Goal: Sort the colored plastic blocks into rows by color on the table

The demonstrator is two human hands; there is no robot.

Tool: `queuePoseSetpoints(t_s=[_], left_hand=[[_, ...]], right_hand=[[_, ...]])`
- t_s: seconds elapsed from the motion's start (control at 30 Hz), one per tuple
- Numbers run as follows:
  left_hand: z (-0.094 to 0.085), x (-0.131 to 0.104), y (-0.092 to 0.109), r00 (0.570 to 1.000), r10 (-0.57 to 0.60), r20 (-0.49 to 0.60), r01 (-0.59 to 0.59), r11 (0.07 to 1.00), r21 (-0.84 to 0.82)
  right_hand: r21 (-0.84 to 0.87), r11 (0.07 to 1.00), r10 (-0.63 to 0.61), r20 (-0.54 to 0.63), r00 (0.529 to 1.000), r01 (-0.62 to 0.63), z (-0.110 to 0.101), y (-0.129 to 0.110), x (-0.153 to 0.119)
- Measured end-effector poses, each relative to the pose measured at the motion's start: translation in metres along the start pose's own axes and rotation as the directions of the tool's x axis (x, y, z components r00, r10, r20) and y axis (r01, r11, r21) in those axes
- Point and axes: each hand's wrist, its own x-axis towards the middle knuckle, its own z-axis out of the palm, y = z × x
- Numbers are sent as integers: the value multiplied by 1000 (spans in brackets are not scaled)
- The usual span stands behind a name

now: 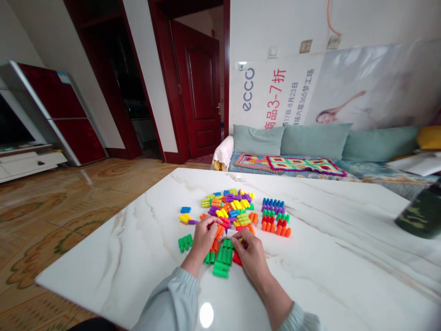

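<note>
My left hand [206,236] is closed, its fingertips pinching a red bullet-shaped plastic block [224,222] above the loose pile. Lower and to the right, my right hand [250,248] has thumb and fingers pressed together beside the top of a green block group [223,257]. What its fingertips hold, if anything, is too small to make out. A red block [237,258] lies partly hidden beneath that hand. Orange blocks [217,238] lie between the hands. Behind them is a mixed pile with yellow blocks [240,204] and lime blocks [243,219].
Sorted rows stand to the right, among them blue blocks [273,202] and orange blocks [283,231]. More green blocks [185,242] lie at the left. A camouflage-patterned container [422,214] stands at the right of the white marble-look table [138,248]. Beyond is a cushioned sofa [317,142].
</note>
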Motion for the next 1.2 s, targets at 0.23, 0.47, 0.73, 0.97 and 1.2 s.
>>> queuePoseSetpoints(t_s=[0.23, 0.47, 0.73, 0.97, 1.2], left_hand=[[-1, 0, -5, 996, 77, -45, -72, 991, 110], [19, 4, 15, 954, 297, 32, -279, 845, 457], [70, 27, 20, 815, 186, 548, -527, 630, 570], [60, 18, 14, 885, 222, 409, -430, 727, 535], [36, -22, 15, 977, 171, 124, -192, 964, 184]], right_hand=[[-1, 1000, -24, -24, 999, 24, -1, 1, 1], [181, 983, 79, -349, 934, -15, -10, 6, 6], [264, 964, 119, -388, 914, -14, -13, 7, 7], [251, 968, 90, -352, 932, 2, -11, 9, 6], [172, 985, 9, -225, 974, 31, -8, 2, 4]])
